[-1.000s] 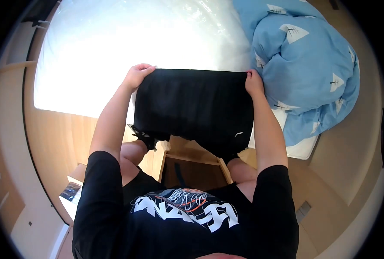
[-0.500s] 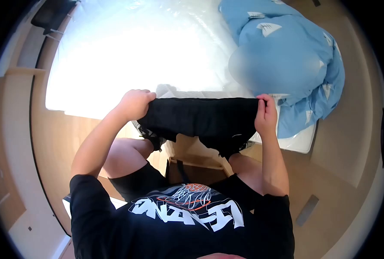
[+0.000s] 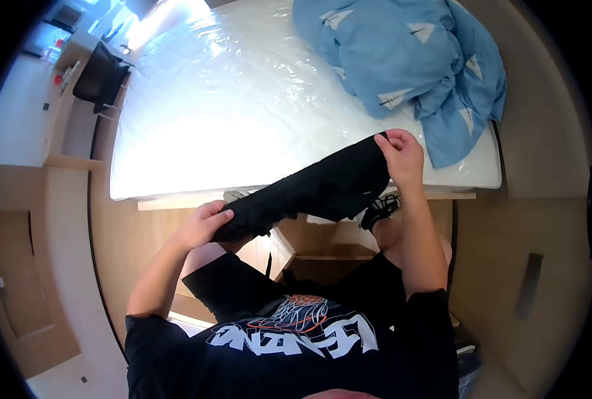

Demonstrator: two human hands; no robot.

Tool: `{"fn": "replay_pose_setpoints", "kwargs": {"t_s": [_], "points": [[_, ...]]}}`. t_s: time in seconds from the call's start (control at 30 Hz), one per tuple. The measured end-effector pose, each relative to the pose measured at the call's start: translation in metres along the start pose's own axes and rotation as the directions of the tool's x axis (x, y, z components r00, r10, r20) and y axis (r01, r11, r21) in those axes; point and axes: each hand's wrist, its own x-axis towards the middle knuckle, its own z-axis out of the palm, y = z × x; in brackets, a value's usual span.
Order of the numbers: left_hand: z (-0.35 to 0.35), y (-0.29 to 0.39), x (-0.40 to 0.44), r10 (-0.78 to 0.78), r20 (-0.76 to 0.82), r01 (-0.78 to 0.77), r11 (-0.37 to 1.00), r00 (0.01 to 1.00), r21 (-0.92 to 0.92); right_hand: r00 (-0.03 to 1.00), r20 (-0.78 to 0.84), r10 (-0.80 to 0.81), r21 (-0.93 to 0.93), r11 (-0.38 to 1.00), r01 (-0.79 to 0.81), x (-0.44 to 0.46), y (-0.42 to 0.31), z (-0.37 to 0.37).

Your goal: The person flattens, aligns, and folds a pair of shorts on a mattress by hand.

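Note:
A black cloth garment (image 3: 316,186) is stretched between my two hands, hanging in front of my knees. My left hand (image 3: 206,225) pinches its lower left corner, close to my knee. Higher up, my right hand (image 3: 401,154) grips the other top corner near the mattress edge, so the cloth slants upward to the right. Behind it lies a white mattress (image 3: 243,100) in shiny clear plastic. The lower part of the garment hangs in loose folds, with a small pale mark near its bottom edge.
A blue quilt (image 3: 389,60) with white triangle shapes is heaped on the mattress at the right. A black chair (image 3: 100,76) stands at the far left. Below the garment, between my legs, is an open wooden compartment (image 3: 329,241). A black shoe (image 3: 380,211) shows by my right leg.
The garment has gone from level to slanted, its left end lowered toward me with my left hand. More of the room shows at the upper left, and the mattress sits differently in view.

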Motion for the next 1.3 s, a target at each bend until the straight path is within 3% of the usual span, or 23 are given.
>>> {"fn": "replay_pose_setpoints", "kwargs": {"t_s": [0.1, 0.2, 0.23, 0.27, 0.37, 0.43, 0.53, 0.77, 0.9, 1.07, 1.17, 1.3], "points": [[0.031, 0.027, -0.003, -0.208, -0.037, 0.159, 0.839, 0.978, -0.520, 0.998, -0.031, 0.052, 0.226, 0.973, -0.044, -0.015, -0.001, -0.003], [0.059, 0.035, -0.001, -0.130, 0.051, 0.120, 0.604, 0.990, -0.788, 0.967, -0.044, 0.250, 0.428, 0.879, -0.208, -0.042, -0.035, 0.010], [0.070, 0.040, -0.003, -0.116, 0.012, 0.082, 0.626, 0.993, -0.775, 0.983, -0.032, 0.179, 0.424, 0.893, -0.148, -0.053, -0.041, 0.019], [0.083, 0.045, -0.004, -0.100, -0.028, 0.044, 0.646, 0.995, -0.762, 0.973, 0.078, 0.217, 0.516, 0.827, -0.226, -0.064, -0.041, 0.025], [0.110, 0.028, 0.006, 0.032, -0.043, -0.054, 0.640, 0.999, -0.766, 0.974, 0.105, -0.198, 0.140, 0.973, 0.183, -0.103, -0.020, 0.060], [0.125, 0.029, 0.005, 0.029, -0.117, -0.109, 0.636, 0.993, -0.764, 0.943, 0.163, -0.290, 0.078, 0.957, 0.281, -0.126, -0.051, 0.063], [0.135, 0.032, -0.004, -0.043, -0.101, -0.045, 0.675, 0.994, -0.736, 0.902, 0.194, -0.385, 0.021, 0.921, 0.389, -0.144, -0.073, 0.071], [0.146, 0.017, -0.011, 0.071, -0.049, -0.080, 0.545, 0.996, -0.834, 0.861, 0.187, -0.473, -0.062, 0.869, 0.491, -0.147, -0.077, 0.075], [0.149, 0.018, -0.015, 0.161, -0.074, -0.152, 0.553, 0.984, -0.819, 0.817, 0.224, -0.531, -0.004, 0.838, 0.546, -0.154, -0.081, 0.082], [0.137, 0.018, -0.021, 0.267, -0.109, -0.223, 0.448, 0.958, -0.866, 0.748, 0.272, -0.605, 0.052, 0.786, 0.616, -0.159, -0.090, 0.086], [0.132, 0.013, -0.023, 0.309, -0.123, -0.258, 0.446, 0.943, -0.857, 0.758, 0.270, -0.594, 0.074, 0.798, 0.599, -0.159, -0.091, 0.088], [0.135, 0.010, -0.023, 0.250, -0.285, -0.372, 0.457, 0.926, -0.808, 0.826, 0.219, -0.520, 0.116, 0.854, 0.507, -0.153, -0.087, 0.093]]}}
